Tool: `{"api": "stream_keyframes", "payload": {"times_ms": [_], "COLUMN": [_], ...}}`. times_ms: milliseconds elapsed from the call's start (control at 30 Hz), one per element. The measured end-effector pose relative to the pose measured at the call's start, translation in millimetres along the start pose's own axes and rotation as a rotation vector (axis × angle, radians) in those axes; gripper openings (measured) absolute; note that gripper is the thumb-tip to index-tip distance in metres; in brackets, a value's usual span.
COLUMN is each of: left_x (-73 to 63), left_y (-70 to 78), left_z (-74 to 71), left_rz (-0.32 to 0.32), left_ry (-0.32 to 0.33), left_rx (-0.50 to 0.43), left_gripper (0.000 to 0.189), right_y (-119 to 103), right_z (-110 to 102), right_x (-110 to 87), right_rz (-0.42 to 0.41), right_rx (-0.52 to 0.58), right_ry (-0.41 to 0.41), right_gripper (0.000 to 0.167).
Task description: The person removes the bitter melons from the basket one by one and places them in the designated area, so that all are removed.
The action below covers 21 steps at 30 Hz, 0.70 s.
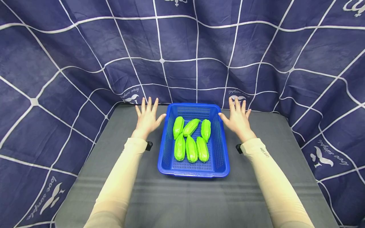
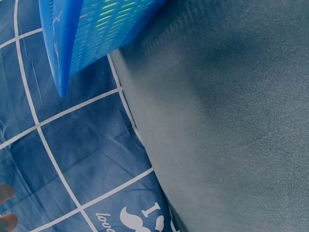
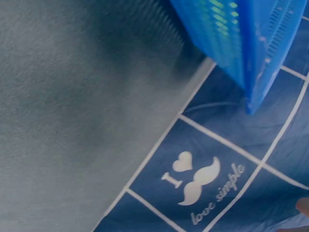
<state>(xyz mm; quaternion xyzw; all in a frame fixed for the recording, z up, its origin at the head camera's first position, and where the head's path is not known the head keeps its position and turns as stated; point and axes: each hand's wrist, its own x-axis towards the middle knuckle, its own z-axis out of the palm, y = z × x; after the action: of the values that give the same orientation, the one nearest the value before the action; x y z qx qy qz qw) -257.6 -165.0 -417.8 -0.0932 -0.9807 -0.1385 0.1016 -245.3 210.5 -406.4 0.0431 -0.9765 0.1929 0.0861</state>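
A blue plastic basket [image 1: 194,174] with slotted walls stands in the middle of the grey table. Inside lie several bright green, glossy, ridged oblong pieces that look like star fruit, in two rough rows; one piece [image 1: 191,148] is front centre. My left hand [image 1: 146,120] is held with fingers spread beside the basket's left rim, holding nothing. On the other side, my right hand [image 1: 238,121] is spread the same way near the right rim, also bare. The wrist views catch the basket's side [image 2: 63,43] and only bits of fingertips [image 3: 303,207] at the edge.
Grey cloth covers the table [image 1: 188,202]. A dark blue curtain [image 1: 182,72] with white grid lines hangs behind it and along both sides. Each wrist carries a small black device [image 1: 149,146] beside a cream sleeve [image 1: 117,183].
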Motion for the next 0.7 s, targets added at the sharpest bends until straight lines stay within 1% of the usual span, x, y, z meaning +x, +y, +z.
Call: {"api": "stream_keyframes", "payload": {"times_ms": [200, 433, 533, 700], "left_x": [0.8, -0.4, -1.1, -3.9], "left_y": [1.7, 2.1, 3.2, 5.2], "left_z": [-1.1, -1.3, -0.6, 1.9], "left_rz": [0.007, -0.004, -0.01, -0.015], "left_ry": [-0.005, 0.001, -0.007, -0.042], "left_rx": [-0.017, -0.055, -0.074, -0.089], "left_gripper": [0.08, 0.08, 0.08, 0.08], "right_y": [-11.7, -26.5, -31.9, -41.0], "right_z": [1.3, 5.5, 7.7, 14.0], "right_x": [-0.1, -3.6, -4.6, -5.0], "right_rz": [-0.013, -0.022, -0.025, -0.03], "right_rx": [0.002, 0.022, 0.03, 0.05], "right_ry": [-0.004, -0.036, -0.049, -0.066], "right_gripper": [0.086, 0.085, 0.085, 0.085]}}
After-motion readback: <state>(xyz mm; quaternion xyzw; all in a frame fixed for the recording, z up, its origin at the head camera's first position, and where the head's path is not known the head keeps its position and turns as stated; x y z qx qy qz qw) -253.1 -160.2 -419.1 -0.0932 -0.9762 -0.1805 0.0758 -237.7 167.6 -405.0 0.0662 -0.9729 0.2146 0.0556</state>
